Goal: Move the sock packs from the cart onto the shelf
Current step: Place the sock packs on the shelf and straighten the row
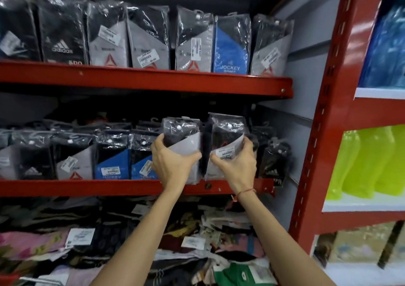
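My left hand (pixel 173 165) grips a black-and-grey sock pack (pixel 184 136) in clear plastic, held upright on the middle red shelf (pixel 87 187). My right hand (pixel 237 165) grips a second black-and-grey sock pack (pixel 226 132) with a white price label, right beside the first. Both packs stand at the shelf's front edge, in the gap between the blue Jockey packs (pixel 129 165) on the left and a black Adidas pack (pixel 275 160) on the right. No cart is in view.
The upper red shelf (pixel 153 80) holds a row of several upright sock packs. Below the middle shelf lies a loose heap of mixed socks (pixel 109 242). A red upright post (pixel 324 114) borders the right side, with green and blue plastic goods beyond.
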